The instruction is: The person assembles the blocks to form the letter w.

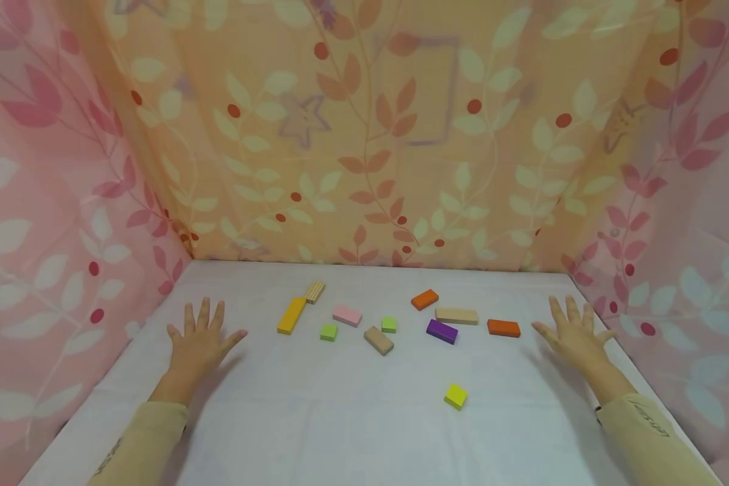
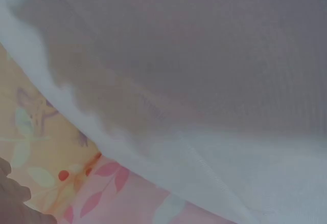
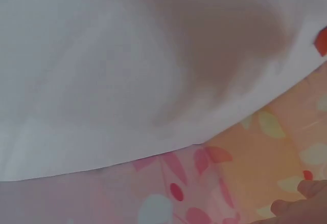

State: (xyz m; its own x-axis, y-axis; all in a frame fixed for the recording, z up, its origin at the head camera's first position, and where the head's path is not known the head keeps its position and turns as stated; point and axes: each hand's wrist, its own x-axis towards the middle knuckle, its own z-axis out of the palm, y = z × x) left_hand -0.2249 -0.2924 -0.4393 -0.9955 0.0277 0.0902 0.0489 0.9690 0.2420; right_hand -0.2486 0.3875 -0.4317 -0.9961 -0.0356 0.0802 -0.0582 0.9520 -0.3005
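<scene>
My left hand (image 1: pixel 197 344) is spread with straight fingers over the left side of the table and holds nothing. In the left wrist view, part of that hand (image 2: pixel 18 198) shows at the lower left corner. My right hand (image 1: pixel 574 337) is likewise spread over the right side, its fingers apart and nothing in them. Nearest to the left hand lies a long yellow-orange block (image 1: pixel 291 316), with a striped block (image 1: pixel 315 292) at its far end. Closest to the right hand is an orange-red block (image 1: pixel 503 328), a corner of which shows in the right wrist view.
Between the hands lie a pink block (image 1: pixel 347 315), green blocks (image 1: pixel 329 332), a wooden block (image 1: pixel 379 340), a purple block (image 1: pixel 442 331), a long beige block (image 1: pixel 456 316), another orange block (image 1: pixel 424 300) and a yellow block (image 1: pixel 455 396). Patterned curtains (image 1: pixel 364 135) enclose the white table (image 1: pixel 340 432).
</scene>
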